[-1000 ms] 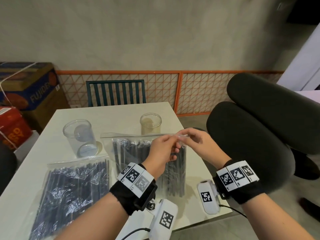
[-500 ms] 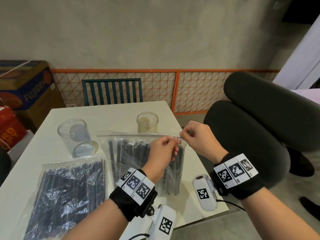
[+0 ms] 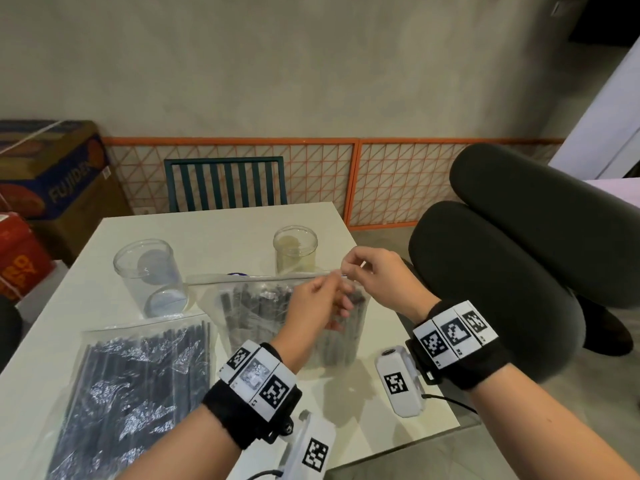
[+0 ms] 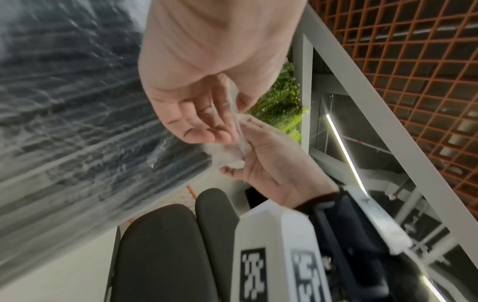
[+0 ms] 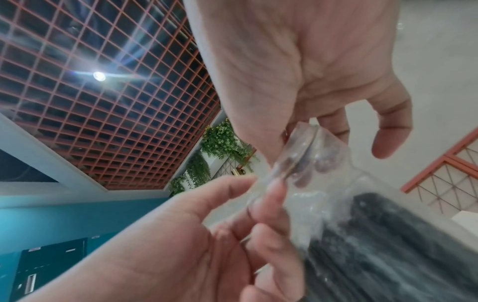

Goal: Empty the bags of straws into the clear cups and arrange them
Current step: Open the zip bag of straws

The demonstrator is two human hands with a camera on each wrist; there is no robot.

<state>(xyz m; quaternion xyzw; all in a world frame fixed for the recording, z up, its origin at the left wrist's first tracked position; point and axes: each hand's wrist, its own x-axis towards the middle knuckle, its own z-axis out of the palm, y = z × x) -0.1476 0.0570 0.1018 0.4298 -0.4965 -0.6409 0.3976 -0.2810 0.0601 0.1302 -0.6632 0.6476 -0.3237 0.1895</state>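
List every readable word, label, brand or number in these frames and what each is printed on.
"FUJIDE": on the blue cardboard box, the word cut off at its edge.
Large orange letters on the red box: cut off, unreadable.
Square black-and-white marker codes on the wristbands and wrist cameras: patterns only, tiny characters beside them too small to read.

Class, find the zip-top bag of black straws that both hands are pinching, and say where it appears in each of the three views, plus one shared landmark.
Head: bag of black straws at centre, held up between the two clear cups.
Left wrist: left half of the picture, bag corner at centre.
Right wrist: lower right, zip strip pinched at centre.
Shared landmark: orange grid fence.
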